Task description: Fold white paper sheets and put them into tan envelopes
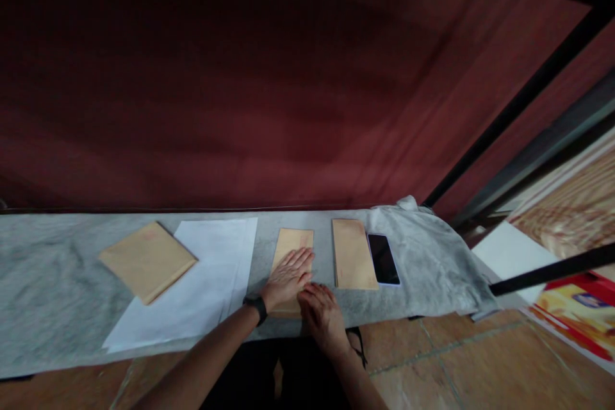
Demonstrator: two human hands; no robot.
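Note:
A brown paper envelope point(294, 239) lies lengthwise in front of me on the grey cloth. My left hand point(289, 277), with a dark band at the wrist, rests flat on it, fingers stretched out towards its upper right. At the envelope's lower right edge is my right hand point(323, 315), its fingers bent and closed on that edge; the thumb is partly hidden. To the right lies a second brown envelope point(354, 255), touched by neither hand.
A phone point(383, 259) lies beside the right envelope. White paper sheets point(216, 269) spread to the left, partly under a stack of brown envelopes point(148, 261). The grey cloth point(427, 262) covers the narrow surface against a dark red panel point(269, 109). Black bars point(514, 102) stand at right.

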